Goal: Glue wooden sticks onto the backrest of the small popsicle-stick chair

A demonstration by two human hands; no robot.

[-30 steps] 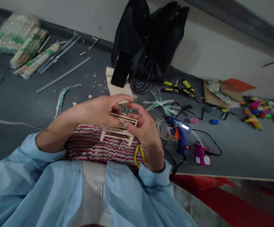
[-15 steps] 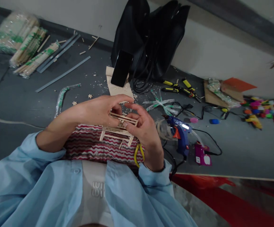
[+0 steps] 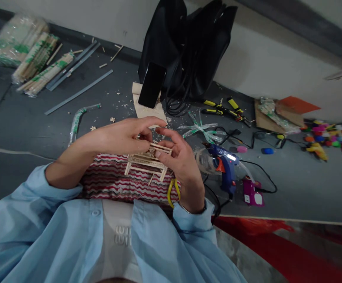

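A small bench-like model made of thin wooden sticks (image 3: 145, 164) stands over a red, white and grey wavy-striped cloth (image 3: 111, 184). My left hand (image 3: 120, 137) reaches over its upper left side, thumb against the top sticks and fingers curled behind. With thumb and bent fingers, my right hand (image 3: 181, 155) grips the model's right end. Part of the model's top and the fingertips behind it are hidden. A yellow handle loop (image 3: 173, 193) lies beside my right wrist. One loose thin stick (image 3: 151, 179) shows below the model.
To the right are a blue glue gun (image 3: 225, 163), a purple box (image 3: 252, 192) and cables. Yellow-black pliers (image 3: 215, 112), a phone (image 3: 152, 85) and a black bag (image 3: 185, 47) are behind. Bagged wooden sticks (image 3: 35, 59) and metal strips (image 3: 79, 92) lie left.
My left thumb and fingers have shifted slightly along the model's top. My right hand has barely moved, and the model stays in place.
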